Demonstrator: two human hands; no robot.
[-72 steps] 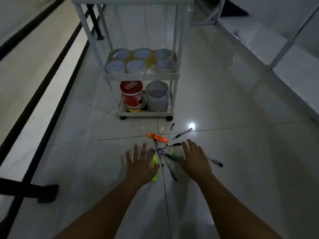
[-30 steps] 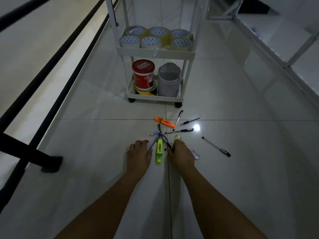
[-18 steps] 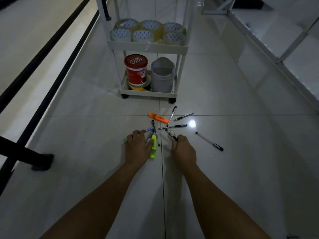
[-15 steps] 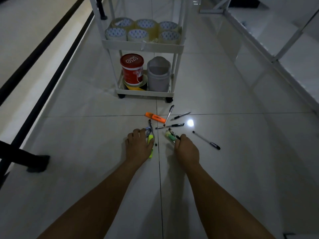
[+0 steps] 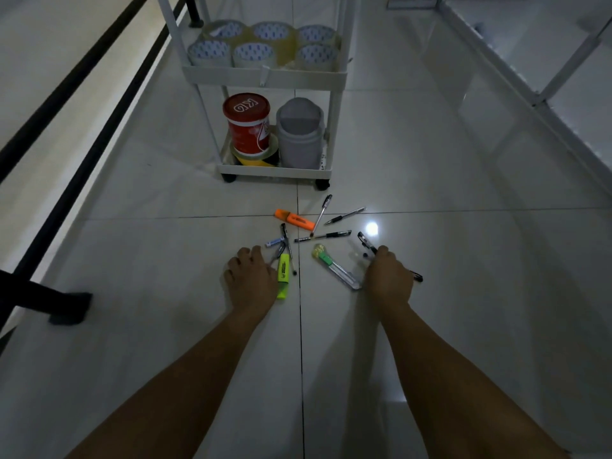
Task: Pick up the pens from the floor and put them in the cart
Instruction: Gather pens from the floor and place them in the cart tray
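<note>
White cart [image 5: 265, 77] stands at twelve o'clock. Pens [image 5: 323, 235] lie scattered on the floor [image 5: 132, 260] between us. My right hand [image 5: 389, 281] clutches a black pen [image 5: 366, 241]; my left hand [image 5: 251, 281] curls beside a highlighter [image 5: 283, 276], grip unclear.

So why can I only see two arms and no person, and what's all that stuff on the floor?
The camera sits on the person's head and looks down, so you see only their two bare arms reaching out. The floor is shiny white tile, and a bright dot on it is a light reflecting. Scattered there are pens, an orange highlighter, a yellow highlighter and a green-topped cutter. The right hand is closed around a black pen. The left hand is curled on the floor by the yellow highlighter, but I can't tell if it grips anything. Ahead stands a white cart on wheels, with tape rolls on one shelf and a red tin and grey tub below.
</note>
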